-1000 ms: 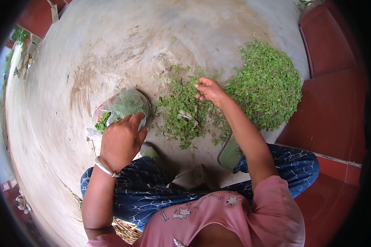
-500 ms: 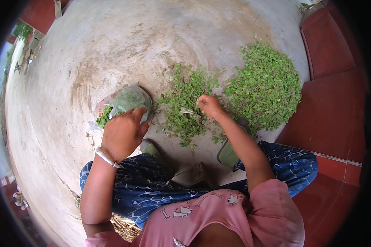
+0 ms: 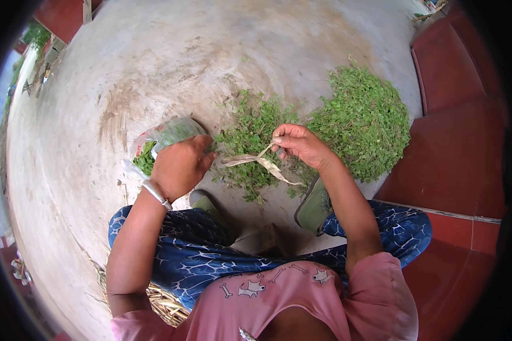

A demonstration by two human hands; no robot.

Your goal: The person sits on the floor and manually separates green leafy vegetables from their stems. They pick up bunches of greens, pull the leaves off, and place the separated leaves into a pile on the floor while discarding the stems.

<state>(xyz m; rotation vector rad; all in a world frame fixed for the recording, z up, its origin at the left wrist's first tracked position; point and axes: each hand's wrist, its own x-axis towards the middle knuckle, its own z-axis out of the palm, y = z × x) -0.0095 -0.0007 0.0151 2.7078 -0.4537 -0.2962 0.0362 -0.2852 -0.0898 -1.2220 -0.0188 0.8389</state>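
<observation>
The left hand (image 3: 179,166) is closed over a clear bag of greens (image 3: 168,136) on the concrete floor (image 3: 96,85). The right hand (image 3: 301,145) pinches a pale dry strip (image 3: 261,162) above the near leaf pile (image 3: 253,142). Tying seems under way; wrapping the bag's neck likely comes next.

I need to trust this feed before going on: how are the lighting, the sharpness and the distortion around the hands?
Head view: even daylight, no glare, only soft shadows under the left hand and right hand; both hands, the pale dry strip and the loose greens look sharp; fisheye bends the concrete floor toward a black rim, corners lost.
</observation>
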